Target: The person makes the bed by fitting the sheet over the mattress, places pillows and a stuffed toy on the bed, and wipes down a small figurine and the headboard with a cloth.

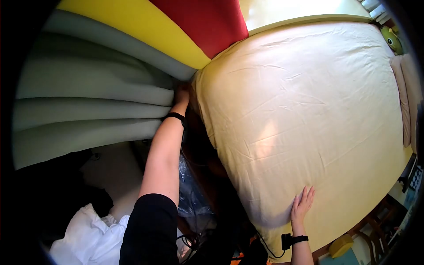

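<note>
A bed covered with a cream fitted sheet [282, 106] fills the middle and right of the view. My left hand [182, 93] reaches down into the dark gap between the bed's far left corner and the grey-green curtain [92, 79]; its fingers are in shadow. On the sheet near the front edge, my right hand [303, 204] lies flat with its fingers spread and nothing held. Each wrist has a black band.
Yellow [154, 26] and red [207, 22] fabric panels hang at the top. A white cloth [88, 236] lies lower left, and clear plastic [190, 190] beside the bed. A green plush toy [391, 40] and pillows [401, 97] are at right, a wooden chair [375, 234] lower right.
</note>
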Available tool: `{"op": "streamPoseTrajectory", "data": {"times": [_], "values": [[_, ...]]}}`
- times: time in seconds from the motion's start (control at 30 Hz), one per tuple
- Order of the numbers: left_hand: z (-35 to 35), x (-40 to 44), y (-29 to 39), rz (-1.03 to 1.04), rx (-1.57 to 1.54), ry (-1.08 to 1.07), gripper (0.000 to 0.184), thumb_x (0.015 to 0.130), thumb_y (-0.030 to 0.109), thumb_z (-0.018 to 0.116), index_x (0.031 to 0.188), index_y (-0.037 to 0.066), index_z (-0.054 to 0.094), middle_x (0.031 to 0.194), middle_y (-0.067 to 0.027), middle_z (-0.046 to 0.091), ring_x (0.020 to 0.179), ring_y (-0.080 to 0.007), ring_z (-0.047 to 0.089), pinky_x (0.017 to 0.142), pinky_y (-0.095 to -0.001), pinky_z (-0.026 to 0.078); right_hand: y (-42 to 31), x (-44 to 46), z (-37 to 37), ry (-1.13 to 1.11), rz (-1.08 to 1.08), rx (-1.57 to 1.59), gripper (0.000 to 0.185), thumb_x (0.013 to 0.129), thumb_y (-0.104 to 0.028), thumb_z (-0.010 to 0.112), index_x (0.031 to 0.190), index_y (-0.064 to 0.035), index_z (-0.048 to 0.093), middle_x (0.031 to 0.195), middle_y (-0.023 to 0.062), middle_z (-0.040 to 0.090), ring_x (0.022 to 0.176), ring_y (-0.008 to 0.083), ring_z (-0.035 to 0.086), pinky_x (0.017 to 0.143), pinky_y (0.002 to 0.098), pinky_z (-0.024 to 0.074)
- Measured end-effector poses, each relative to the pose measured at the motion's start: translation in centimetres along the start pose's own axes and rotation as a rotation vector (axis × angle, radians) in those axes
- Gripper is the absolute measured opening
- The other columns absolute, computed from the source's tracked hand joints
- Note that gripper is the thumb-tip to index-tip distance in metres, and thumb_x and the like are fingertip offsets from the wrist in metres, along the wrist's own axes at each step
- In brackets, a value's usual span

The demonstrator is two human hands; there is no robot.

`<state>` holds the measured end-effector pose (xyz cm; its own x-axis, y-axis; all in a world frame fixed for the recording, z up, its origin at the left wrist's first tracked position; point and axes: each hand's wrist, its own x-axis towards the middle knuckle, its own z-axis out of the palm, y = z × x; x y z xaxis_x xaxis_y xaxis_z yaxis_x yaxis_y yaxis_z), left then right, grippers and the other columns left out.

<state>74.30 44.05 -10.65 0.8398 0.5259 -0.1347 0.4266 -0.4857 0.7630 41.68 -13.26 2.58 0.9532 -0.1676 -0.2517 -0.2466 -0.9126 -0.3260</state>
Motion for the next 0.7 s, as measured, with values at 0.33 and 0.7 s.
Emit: {"op": "streamPoseTrajectory", "data": {"times": [0.33,0.7], "values": [[-0.6,-0.2,2.8,0.059,0.641,0.092,0.029,0.084,0.011,0.045,0.108,-0.001,0.056,0.107,-0.0225,0.058,0.101,-0.0329,0.054,0.090,-0.0386,0.040,1.6,-0.3,1.3,0.049,-0.057,-0.015,0.056,0.087,-0.021,0.050,0.139,-0.0133,0.030,0.148,0.0149,0.016,0.136,0.0349,0.013,0.108,0.0487,0.0108],[3.0,-15.8,24.7,1.242,0.402,0.095,0.024,0.089,0.025,0.048,0.096,0.003,0.054,0.105,-0.0132,0.055,0.093,-0.0213,0.052,0.079,-0.0345,0.042,1.8,-0.7,1.4,0.013,-0.024,-0.093,0.055,0.089,-0.021,0.046,0.140,-0.0125,0.027,0.149,0.0146,0.014,0.137,0.0336,0.012,0.108,0.0480,0.0097]]}}
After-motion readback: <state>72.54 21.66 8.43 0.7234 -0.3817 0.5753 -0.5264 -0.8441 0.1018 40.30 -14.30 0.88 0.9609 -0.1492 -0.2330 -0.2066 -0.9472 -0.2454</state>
